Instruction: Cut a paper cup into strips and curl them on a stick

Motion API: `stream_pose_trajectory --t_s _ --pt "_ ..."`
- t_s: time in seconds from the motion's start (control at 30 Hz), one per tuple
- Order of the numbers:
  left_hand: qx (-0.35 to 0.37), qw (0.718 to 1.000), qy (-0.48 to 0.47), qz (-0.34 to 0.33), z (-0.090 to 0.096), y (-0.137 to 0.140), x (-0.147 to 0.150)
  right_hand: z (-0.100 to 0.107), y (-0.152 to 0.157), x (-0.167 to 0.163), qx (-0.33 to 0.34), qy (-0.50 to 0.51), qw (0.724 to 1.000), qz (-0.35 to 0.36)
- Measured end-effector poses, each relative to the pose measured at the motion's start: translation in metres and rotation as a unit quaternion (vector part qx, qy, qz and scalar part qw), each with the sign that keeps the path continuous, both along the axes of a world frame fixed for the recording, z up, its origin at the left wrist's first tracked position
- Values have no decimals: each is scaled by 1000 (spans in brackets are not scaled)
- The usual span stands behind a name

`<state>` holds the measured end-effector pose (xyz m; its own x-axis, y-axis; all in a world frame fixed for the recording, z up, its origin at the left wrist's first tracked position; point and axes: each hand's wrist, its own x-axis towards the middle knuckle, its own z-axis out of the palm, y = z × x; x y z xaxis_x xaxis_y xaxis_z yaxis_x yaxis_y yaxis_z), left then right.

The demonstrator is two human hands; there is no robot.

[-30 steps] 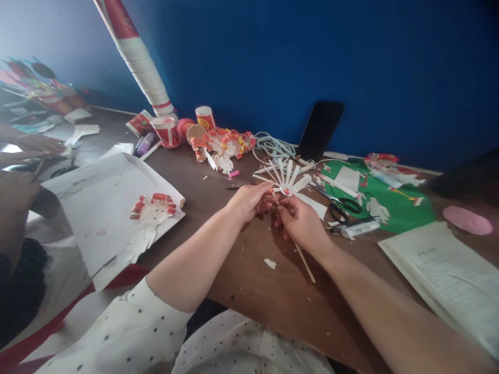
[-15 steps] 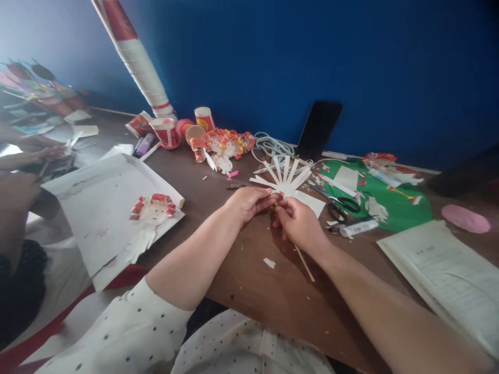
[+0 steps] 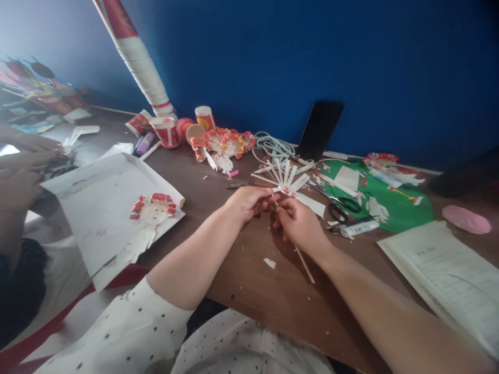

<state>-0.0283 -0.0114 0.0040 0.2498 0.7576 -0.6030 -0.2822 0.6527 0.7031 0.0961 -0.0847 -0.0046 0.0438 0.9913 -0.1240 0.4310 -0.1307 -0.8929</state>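
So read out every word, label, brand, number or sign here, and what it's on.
No text is legible.
Printed page, right: heading and lines, too blurred.
White cardboard tray: reddish scrawl, unreadable.
Front upright paper cup: pale lettering, too small.
Rear paper cup: yellow emblem, unclear.
White tube: any print too blurred.

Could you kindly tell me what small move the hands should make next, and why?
Perhaps the left hand should gently press the base of the fanned white paper strips against the thin stick, with the right hand steadying it: the left hand is at that base, the right hand grips the stick, and the hands hide whether the two are joined.
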Motion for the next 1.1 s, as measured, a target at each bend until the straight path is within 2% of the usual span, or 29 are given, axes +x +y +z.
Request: stream_pose_trajectory --t_s 0.37,0.77,1.1 --pt "3 1000 18 10 -3 2 2 -3 -2 3 17 -15 1000 2" --pt "34 998 40 30 -8 2 6 -11 -3 7 109 -104 988 23" --pt "39 999 3 29 -5 -2 4 -4 1 8 101 -123 987 32"
